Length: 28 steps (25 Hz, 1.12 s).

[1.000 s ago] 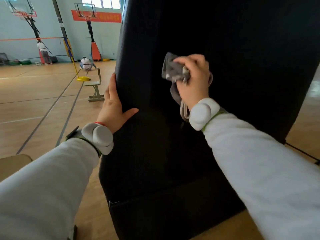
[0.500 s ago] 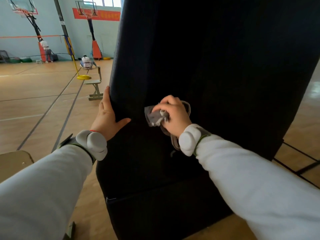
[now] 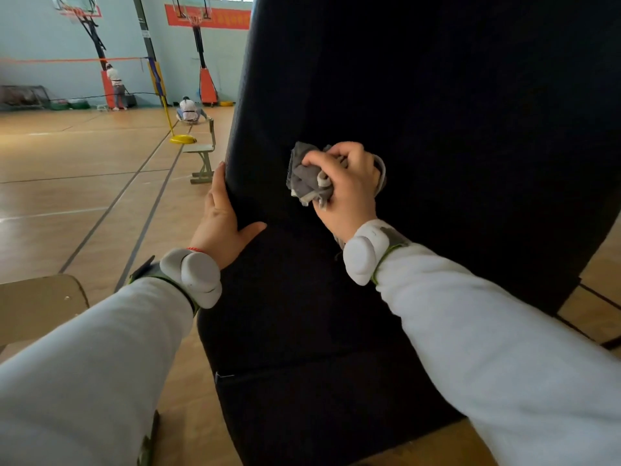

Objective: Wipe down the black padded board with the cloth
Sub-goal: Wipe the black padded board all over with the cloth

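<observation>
My right grip is clenched round the bunched cloth, pressing it on the board near its left edge, about mid-height; my left grip lies straight-fingered along that edge, thumb on the face, bracing; I judge the wipe midway, though the black surface shows no wiped patch; no containers show.

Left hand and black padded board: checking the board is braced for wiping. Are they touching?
Touching. The head view shows the left hand against the left edge of the black padded board, thumb flat on its front face.
</observation>
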{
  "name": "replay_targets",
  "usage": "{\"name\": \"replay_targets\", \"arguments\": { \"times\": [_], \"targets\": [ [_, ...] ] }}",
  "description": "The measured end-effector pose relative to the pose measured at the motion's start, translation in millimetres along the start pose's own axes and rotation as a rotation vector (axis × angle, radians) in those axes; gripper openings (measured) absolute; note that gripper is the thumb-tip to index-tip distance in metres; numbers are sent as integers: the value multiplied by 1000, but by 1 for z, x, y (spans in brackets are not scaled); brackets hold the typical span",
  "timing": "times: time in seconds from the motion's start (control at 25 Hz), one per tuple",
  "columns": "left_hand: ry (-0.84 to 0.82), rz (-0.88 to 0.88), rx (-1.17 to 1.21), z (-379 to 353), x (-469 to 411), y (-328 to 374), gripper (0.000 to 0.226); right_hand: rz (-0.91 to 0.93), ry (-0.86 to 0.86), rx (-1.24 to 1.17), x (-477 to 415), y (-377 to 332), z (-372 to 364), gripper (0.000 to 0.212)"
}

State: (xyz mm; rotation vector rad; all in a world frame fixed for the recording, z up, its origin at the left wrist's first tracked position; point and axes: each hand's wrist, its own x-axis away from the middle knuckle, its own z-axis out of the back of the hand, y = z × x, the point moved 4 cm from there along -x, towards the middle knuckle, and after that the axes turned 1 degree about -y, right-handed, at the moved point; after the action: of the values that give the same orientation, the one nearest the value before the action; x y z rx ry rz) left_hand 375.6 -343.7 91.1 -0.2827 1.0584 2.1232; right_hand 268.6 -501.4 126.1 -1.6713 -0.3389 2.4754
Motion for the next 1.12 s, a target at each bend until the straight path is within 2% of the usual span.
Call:
{"name": "replay_targets", "arguments": {
  "times": [0.24, 0.28, 0.48, 0.6, 0.92, 1.12],
  "targets": [
    [8, 12, -9, -2, 2, 1, 104, 109, -298, -23, 70, 8, -17, 36],
    [14, 13, -13, -2, 1, 1, 104, 104, -307, -53, 66, 10, -12, 35],
    [34, 16, 3, -4, -2, -5, 103, -1, 32, -76, -6, 11, 28, 43],
    [68, 28, 23, -6, -1, -9, 102, 20, 10, 0, -10, 1, 13, 41],
    [127, -7, 51, -11, 2, -13, 98, 46, -5, 2, 22, 7, -5, 34],
    [119, 10, 35, -14, 12, -19, 96, 46, -155, 16, 77, 14, -28, 44]
  ]
}}
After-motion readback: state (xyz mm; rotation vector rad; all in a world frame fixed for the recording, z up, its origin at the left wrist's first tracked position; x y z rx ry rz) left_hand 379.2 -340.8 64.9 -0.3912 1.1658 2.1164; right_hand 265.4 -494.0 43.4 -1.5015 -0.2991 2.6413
